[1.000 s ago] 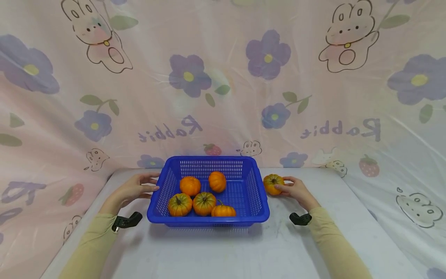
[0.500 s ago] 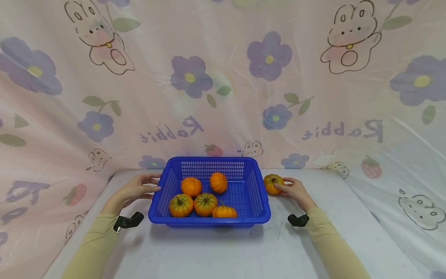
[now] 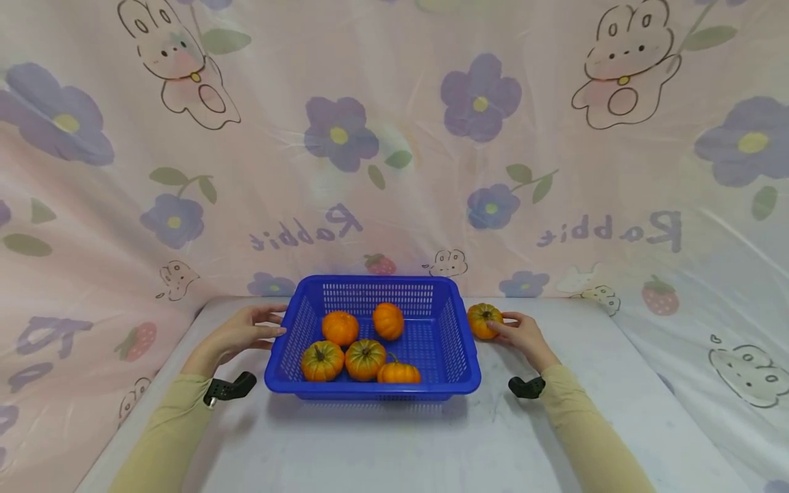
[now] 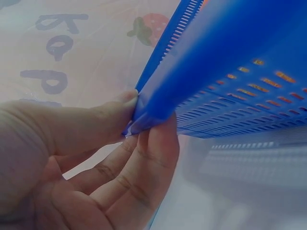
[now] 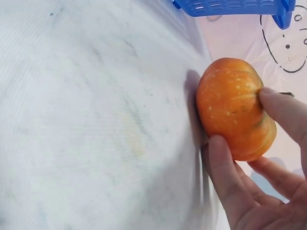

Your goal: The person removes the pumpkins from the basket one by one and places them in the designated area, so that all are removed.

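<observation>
Over white tabletop [image 3: 370,448], arms [image 3: 165,428] spread, left hand [image 3: 239,335] pinches basket [image 3: 372,388], right hand [image 3: 520,337] grips pumpkin [image 3: 481,320].

Left hand [image 3: 239,334] pinching, right hand [image 3: 525,338] gripping, hands well apart, sleeved arms [image 3: 165,428] angled inward.

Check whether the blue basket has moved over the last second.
No, the blue basket shows no visible shift against the printed strawberry behind it.
</observation>
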`<state>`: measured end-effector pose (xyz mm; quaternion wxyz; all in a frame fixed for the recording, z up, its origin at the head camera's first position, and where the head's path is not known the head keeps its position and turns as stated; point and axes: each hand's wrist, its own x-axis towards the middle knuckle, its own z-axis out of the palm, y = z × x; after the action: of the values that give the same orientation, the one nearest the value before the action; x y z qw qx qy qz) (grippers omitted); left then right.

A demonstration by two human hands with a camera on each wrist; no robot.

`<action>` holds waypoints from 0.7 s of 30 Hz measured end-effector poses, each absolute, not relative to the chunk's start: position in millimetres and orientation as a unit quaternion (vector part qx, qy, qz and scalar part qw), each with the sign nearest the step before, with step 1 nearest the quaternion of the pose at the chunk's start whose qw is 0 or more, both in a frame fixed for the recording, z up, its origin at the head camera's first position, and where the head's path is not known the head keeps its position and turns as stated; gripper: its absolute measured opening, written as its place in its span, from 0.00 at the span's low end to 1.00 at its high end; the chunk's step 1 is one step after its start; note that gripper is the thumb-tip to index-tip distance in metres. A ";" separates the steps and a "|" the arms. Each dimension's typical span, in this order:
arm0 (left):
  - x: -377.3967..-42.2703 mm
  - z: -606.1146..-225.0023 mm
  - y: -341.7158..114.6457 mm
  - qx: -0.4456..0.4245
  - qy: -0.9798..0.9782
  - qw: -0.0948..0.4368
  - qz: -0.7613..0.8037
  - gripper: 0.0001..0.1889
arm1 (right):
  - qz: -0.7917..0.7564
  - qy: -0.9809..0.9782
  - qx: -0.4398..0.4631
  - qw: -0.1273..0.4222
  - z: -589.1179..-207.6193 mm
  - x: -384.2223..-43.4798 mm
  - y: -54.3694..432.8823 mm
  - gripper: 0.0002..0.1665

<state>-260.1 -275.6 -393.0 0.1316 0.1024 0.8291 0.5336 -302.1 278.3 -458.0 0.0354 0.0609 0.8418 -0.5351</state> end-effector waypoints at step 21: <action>-261.5 -394.2 -276.2 0.111 0.832 0.123 0.529 0.35 | -0.575 0.816 0.062 0.025 -446.5 -294.7 287.3 0.34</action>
<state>-261.5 -276.2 -394.2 0.1233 0.1114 0.8324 0.5286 -294.7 287.3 -446.5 0.0246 0.0625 0.8156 -0.5747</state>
